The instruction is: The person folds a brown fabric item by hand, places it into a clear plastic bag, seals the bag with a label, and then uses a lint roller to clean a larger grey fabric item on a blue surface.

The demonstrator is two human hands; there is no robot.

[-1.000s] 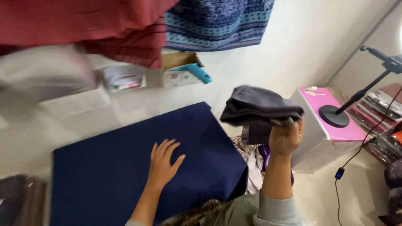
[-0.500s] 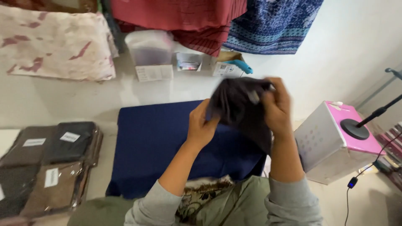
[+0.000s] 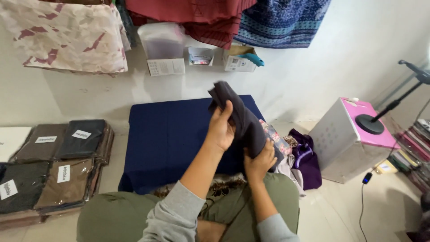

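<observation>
The flat navy-blue rectangular cloth pad (image 3: 170, 134) fills the frame's centre, more of it bare now than half a second ago, when both arms crossed it. At lower left, clear-wrapped folded brown and black fabrics (image 3: 67, 166) lie stacked. The dark grey folded cloth (image 3: 242, 118), earlier bunched high between both hands, now hangs slanting at centre right. The left hand (image 3: 220, 130) has its fingers closed round the cloth's upper part; the right hand (image 3: 259, 160) has dropped lower, fingers gripping its bottom end.

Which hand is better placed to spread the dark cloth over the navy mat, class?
Probably the left hand: it grips the dark cloth high, directly above the navy mat; the right hand holds the lower end off the mat's edge.
</observation>
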